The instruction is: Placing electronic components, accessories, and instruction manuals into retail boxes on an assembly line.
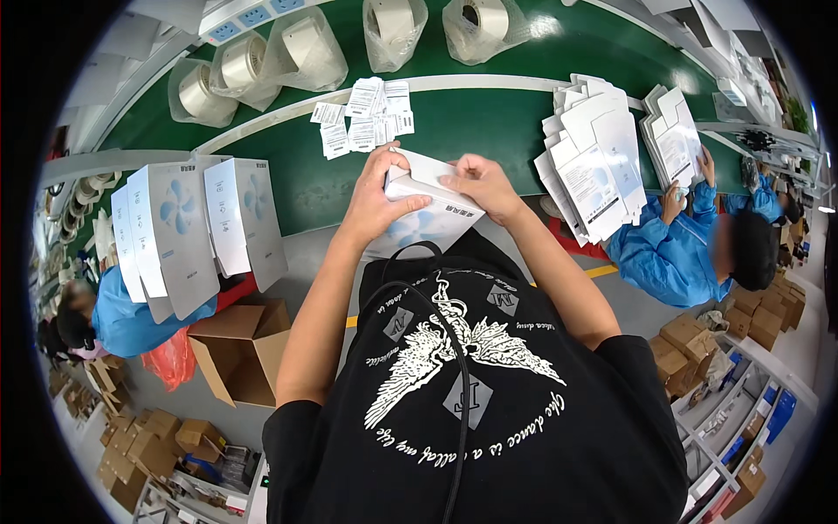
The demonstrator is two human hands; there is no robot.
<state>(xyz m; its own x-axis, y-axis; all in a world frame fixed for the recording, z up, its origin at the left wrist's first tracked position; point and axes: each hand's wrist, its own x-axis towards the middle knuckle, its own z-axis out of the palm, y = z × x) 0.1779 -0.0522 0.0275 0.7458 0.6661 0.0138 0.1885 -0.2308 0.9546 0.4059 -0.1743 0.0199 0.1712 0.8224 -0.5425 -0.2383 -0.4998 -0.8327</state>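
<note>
Close to my chest, at the near edge of the green table, I hold a white carton [432, 223] with a blue fan picture on its side. My left hand [377, 196] grips its left side, thumb across the top edge and fingers around the far corner. On the right end, my right hand [484, 185] has its thumb pressed on the top flap, with the other fingers curled behind. The top flaps look partly folded in. Beyond my left hand lies a scattered group of white printed labels [362, 118] on the table.
Stacked flat white cartons [594, 157] lie to the right, folded-up white cartons [179, 227] stand to the left. Wrapped rolls [310, 52] line the back. A blue-sleeved co-worker [672, 244] works at right, another person [131, 306] is at left near an open brown box [240, 349].
</note>
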